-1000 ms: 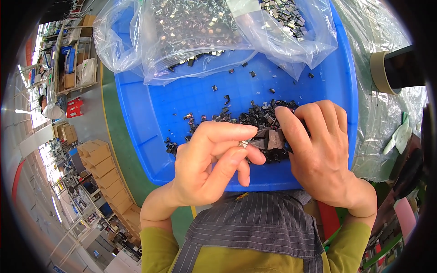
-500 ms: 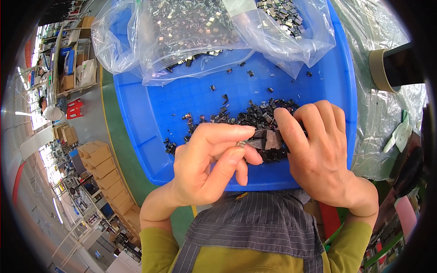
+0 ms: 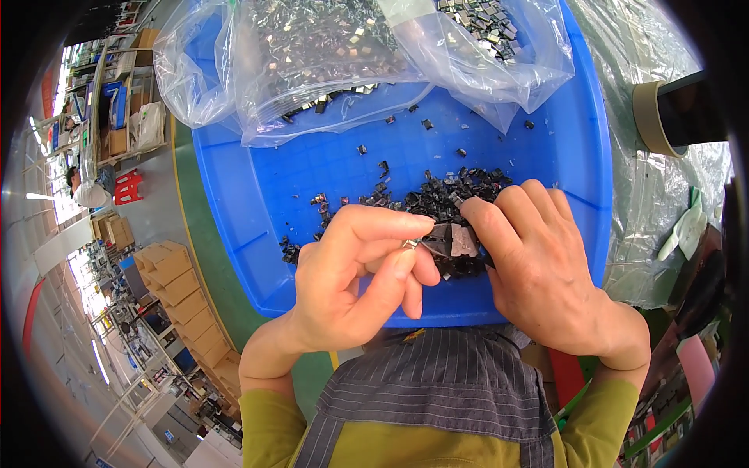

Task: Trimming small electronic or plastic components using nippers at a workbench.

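Over blue plastic tray point(image 3: 257, 203) | both hands pinch small dark part point(image 3: 451, 239)

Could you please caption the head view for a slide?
Both hands, left and right, join small dark parts over a blue tray.

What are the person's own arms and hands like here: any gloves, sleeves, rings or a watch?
Both the left hand and the right hand are bare, with no gloves, rings or watch visible. The forearms are uncovered; olive-yellow sleeves are pushed up near the elbows. A grey pinstriped apron covers the chest between the arms.
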A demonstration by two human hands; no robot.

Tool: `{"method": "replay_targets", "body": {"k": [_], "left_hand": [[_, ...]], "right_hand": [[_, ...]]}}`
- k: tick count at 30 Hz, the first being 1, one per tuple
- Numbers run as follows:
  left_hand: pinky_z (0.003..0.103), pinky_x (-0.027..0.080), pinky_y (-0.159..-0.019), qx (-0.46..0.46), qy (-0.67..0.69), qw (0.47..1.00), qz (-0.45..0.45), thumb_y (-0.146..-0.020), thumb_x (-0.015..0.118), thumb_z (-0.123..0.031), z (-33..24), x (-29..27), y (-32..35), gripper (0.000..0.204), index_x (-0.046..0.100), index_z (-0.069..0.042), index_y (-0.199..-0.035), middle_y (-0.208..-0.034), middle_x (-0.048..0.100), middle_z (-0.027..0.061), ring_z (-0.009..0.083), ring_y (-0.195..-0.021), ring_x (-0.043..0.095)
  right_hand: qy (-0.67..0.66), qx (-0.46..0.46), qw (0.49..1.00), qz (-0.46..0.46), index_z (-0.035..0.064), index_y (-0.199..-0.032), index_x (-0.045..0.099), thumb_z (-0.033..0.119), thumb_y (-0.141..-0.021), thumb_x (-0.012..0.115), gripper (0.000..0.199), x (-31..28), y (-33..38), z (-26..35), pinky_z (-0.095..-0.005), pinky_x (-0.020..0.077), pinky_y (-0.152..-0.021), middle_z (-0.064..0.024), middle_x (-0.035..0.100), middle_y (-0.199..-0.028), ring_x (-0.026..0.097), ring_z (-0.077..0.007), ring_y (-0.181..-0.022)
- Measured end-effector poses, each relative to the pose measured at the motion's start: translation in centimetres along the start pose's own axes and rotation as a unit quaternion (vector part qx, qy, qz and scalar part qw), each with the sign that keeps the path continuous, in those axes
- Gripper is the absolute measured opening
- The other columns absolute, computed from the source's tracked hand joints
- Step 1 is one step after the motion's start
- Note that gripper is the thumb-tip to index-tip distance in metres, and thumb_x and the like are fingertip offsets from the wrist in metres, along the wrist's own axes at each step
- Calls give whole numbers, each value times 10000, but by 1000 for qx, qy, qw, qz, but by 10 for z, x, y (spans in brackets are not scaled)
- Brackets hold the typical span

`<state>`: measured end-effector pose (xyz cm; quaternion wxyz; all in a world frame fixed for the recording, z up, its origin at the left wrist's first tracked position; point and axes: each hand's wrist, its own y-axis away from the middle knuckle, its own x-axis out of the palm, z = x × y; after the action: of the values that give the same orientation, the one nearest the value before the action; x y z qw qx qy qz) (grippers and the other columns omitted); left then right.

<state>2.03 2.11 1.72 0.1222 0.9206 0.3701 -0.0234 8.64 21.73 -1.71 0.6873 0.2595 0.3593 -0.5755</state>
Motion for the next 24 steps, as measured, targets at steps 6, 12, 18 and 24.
{"method": "replay_targets", "body": {"k": [6,12,18,24], "left_hand": [[199,419,-449,-51,36,998,-16,-957,414,-46,-5,0,-1,223,441,44,-1159,-769,658,172,141,-526,618],[203,412,-441,-65,51,996,-25,-961,409,-66,-5,1,-1,237,439,44,-1169,-758,659,167,141,-516,614],[200,414,-451,-54,34,998,-18,-964,402,-55,-4,2,0,242,428,40,-1185,-770,661,167,141,-526,621],[202,415,-454,-46,27,999,-9,-966,396,-41,-4,2,1,243,421,34,-1196,-771,660,168,141,-535,624]], "right_hand": [[14,1,1000,-14,56,-993,557,39,-694,591,301,2,0,-1,-384,359,-677,-78,448,-800,469,-258,-777],[42,-10,998,-51,53,-1029,567,65,-714,585,316,5,-1,-2,-376,366,-696,-66,454,-807,468,-243,-774],[86,-16,994,-72,56,-997,576,110,-725,583,277,5,-1,-1,-374,370,-695,-63,450,-796,472,-238,-756],[98,-16,993,-63,57,-979,571,116,-720,584,266,3,0,0,-368,367,-688,-60,446,-794,471,-235,-751]]}}
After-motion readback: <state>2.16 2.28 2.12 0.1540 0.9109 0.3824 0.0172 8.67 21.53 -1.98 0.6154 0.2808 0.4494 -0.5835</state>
